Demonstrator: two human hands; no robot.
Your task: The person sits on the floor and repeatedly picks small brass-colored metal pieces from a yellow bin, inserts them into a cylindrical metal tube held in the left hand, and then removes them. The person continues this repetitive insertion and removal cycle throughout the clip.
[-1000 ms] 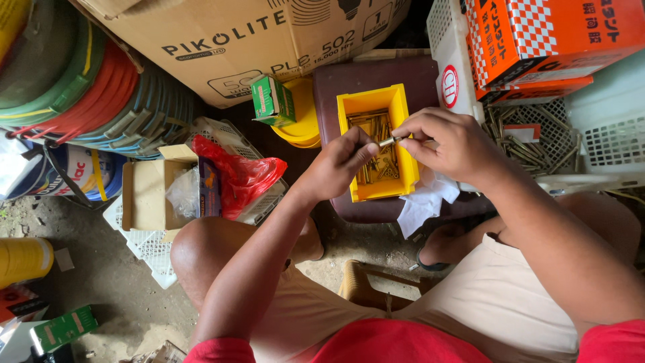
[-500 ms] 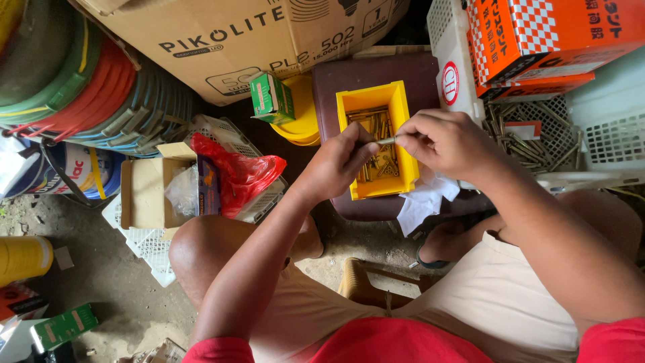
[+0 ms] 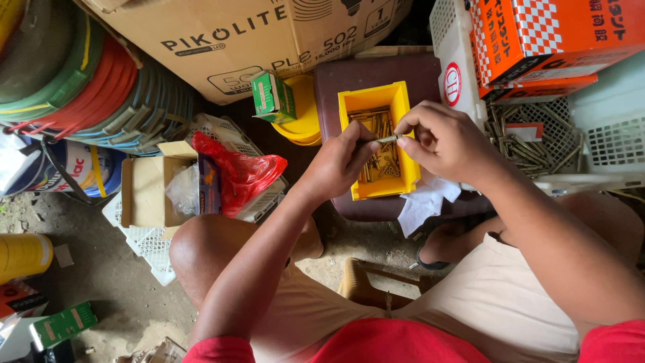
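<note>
**Two hands holding one brass-coloured bolt above a yellow bin**

Head view, looking down. The left hand and the right hand met over one yellow bin, each closed on an end of a single slim bolt that lay level between them. The fingers of the left hand pinched its left end; the fingers of the right hand pinched its right end, with the remaining fingers curled in. The bolt was held just above the bin, near the bin's right wall. Inside the bin lay a loose heap of similar bolts, too many and too overlapped to count.

The bin stood on one maroon stool, toward its far edge. One crumpled white cloth hung at the stool's near right corner, touching the bin's near end. Left of the stool, one small green box rested on a yellow lid. Further left, one red plastic bag lay in an open cardboard box. At the right, one white mesh tray held more loose fasteners, uncounted. Two orange chequered cartons were stacked above it. A large cardboard carton filled the top edge of the view.
</note>
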